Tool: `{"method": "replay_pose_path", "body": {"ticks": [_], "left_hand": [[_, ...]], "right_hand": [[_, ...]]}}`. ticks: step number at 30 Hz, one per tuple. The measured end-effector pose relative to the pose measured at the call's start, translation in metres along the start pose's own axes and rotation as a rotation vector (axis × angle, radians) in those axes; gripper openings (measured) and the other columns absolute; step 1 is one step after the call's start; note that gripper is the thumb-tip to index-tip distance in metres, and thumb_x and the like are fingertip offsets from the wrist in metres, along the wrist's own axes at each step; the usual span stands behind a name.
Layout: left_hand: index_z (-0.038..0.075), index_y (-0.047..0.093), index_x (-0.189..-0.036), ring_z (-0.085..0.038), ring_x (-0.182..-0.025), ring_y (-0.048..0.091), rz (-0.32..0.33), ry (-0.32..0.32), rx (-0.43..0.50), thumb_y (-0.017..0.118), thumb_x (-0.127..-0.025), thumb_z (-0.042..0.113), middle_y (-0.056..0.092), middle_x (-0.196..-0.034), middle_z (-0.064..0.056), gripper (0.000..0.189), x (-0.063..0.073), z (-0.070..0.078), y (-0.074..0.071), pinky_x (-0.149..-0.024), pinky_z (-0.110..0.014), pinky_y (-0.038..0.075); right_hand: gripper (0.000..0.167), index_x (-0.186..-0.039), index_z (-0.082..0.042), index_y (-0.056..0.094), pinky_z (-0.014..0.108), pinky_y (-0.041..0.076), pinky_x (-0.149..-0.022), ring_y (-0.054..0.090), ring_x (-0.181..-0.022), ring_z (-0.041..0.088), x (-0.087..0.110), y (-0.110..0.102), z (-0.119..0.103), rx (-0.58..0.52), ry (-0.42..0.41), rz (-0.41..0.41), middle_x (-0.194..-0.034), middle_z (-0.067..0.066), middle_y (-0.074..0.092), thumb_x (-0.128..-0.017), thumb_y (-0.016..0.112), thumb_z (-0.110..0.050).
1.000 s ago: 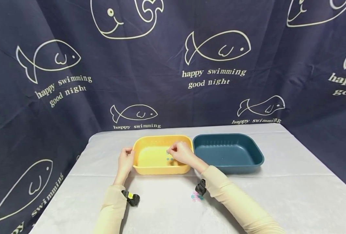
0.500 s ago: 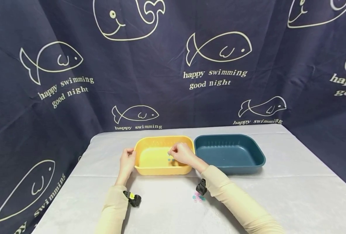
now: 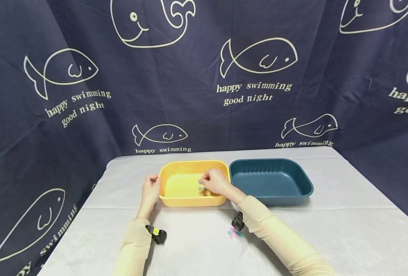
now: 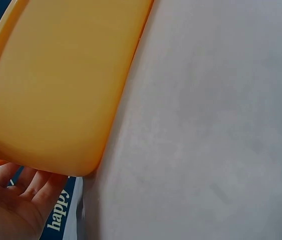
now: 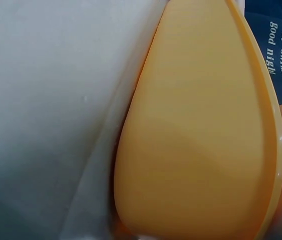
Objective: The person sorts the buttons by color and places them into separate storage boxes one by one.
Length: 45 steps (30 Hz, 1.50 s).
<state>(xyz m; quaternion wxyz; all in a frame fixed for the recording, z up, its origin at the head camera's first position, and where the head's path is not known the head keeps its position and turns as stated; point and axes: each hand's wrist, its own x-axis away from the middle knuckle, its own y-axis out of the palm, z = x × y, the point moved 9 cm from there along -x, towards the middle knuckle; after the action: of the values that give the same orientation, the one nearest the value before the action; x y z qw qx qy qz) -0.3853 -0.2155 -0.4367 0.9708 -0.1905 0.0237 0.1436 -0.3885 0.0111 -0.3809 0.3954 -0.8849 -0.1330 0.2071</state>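
In the head view my left hand (image 3: 150, 190) is at the left end of a yellow plastic basin (image 3: 194, 202) and grips its rim. The left wrist view shows those fingers (image 4: 43, 192) under the outer end wall. My right hand (image 3: 217, 181) reaches over the right side of the basin, thumb and forefinger pinching a small blue round piece (image 3: 199, 181) low inside it. Two similar blue pieces (image 3: 199, 188) lie on the basin floor close below the fingertips. From the right wrist, the basin's outer wall (image 5: 196, 135) hides the fingertips.
A dark teal basin (image 3: 264, 180) stands right beside the yellow one. Near the right wrist camera (image 3: 238, 221), a small cluster of pink and blue pieces (image 3: 234, 233) lies on the pale tablecloth (image 3: 197, 245). Behind the table hangs a navy curtain (image 3: 190, 103) with fish drawings.
The head view has shifted slightly, moving the scene a little right and down. Both hands keep their places at the yellow basin, the right fingertips dipping very slightly.
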Motion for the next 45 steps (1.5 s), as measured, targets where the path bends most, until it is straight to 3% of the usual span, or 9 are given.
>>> {"method": "replay_pose_path", "body": {"ticks": [9, 30, 37, 45], "left_hand": [[-0.004, 0.047, -0.119, -0.033, -0.106, 0.053, 0.014, 0.011, -0.004, 0.041, -0.095, 0.014, 0.051, -0.114, -0.021, 0.030, 0.002, 0.000, 0.003, -0.086, -0.038, 0.045], [-0.005, 0.047, -0.118, -0.034, -0.105, 0.054, 0.014, 0.015, -0.004, 0.041, -0.095, 0.013, 0.052, -0.114, -0.022, 0.029, 0.004, 0.001, 0.006, -0.084, -0.037, 0.046], [-0.003, 0.047, -0.118, -0.031, -0.102, 0.054, 0.019, 0.001, -0.010, 0.041, -0.096, 0.014, 0.052, -0.112, -0.020, 0.029, 0.002, 0.000, 0.002, -0.079, -0.029, 0.044], [-0.003, 0.046, -0.120, -0.032, -0.104, 0.052, 0.004, -0.008, -0.005, 0.040, -0.096, 0.015, 0.050, -0.114, -0.020, 0.031, 0.001, 0.001, -0.001, -0.083, -0.034, 0.043]], "right_hand": [[0.014, -0.075, -0.007, 0.073, 0.019, 0.040, -0.060, 0.051, -0.062, 0.006, 0.003, -0.001, 0.005, 0.009, 0.032, -0.001, -0.080, 0.003, 0.072, -0.085, 0.066, -0.013], [0.013, -0.077, -0.007, 0.074, 0.019, 0.040, -0.059, 0.050, -0.060, 0.006, 0.010, -0.009, 0.008, 0.020, 0.035, 0.014, -0.074, 0.001, 0.070, -0.084, 0.068, -0.016], [0.012, -0.080, -0.006, 0.075, 0.019, 0.040, -0.058, 0.051, -0.063, 0.006, 0.016, -0.015, 0.004, -0.036, 0.006, 0.022, -0.078, 0.002, 0.070, -0.084, 0.068, -0.015], [0.010, -0.083, -0.009, 0.074, 0.020, 0.040, -0.058, 0.048, -0.065, 0.008, 0.024, -0.023, -0.002, -0.072, 0.003, 0.011, -0.077, 0.001, 0.066, -0.084, 0.069, -0.018]]}}
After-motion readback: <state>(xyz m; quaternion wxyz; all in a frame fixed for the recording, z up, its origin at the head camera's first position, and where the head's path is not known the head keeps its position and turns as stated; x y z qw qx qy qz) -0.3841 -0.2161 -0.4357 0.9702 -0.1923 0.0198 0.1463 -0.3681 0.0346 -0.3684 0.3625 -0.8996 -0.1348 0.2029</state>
